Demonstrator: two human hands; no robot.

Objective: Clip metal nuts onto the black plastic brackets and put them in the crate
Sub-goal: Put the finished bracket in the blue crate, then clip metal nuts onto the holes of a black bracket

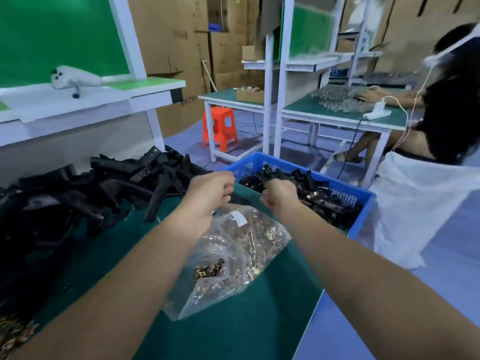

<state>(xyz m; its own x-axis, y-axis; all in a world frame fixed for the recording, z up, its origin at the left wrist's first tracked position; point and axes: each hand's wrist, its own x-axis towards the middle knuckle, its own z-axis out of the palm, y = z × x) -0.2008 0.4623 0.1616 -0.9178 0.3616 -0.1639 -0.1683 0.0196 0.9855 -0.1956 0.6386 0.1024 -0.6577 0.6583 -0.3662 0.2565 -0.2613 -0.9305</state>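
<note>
My left hand (210, 193) and right hand (279, 197) hover, fingers curled, over the bag of metal nuts (233, 255) on the bench (259, 320). I cannot tell whether either holds anything. Black brackets (78, 198) lie heaped at nine o'clock, and the blue crate (362, 214) sits at two o'clock.

Green table (246, 320) in view: a big heap of brackets (78, 198) sprawls across its left side, a clear bag of nuts (233, 255) lies mid-table, loose nuts (13, 333) at the near-left corner.
</note>
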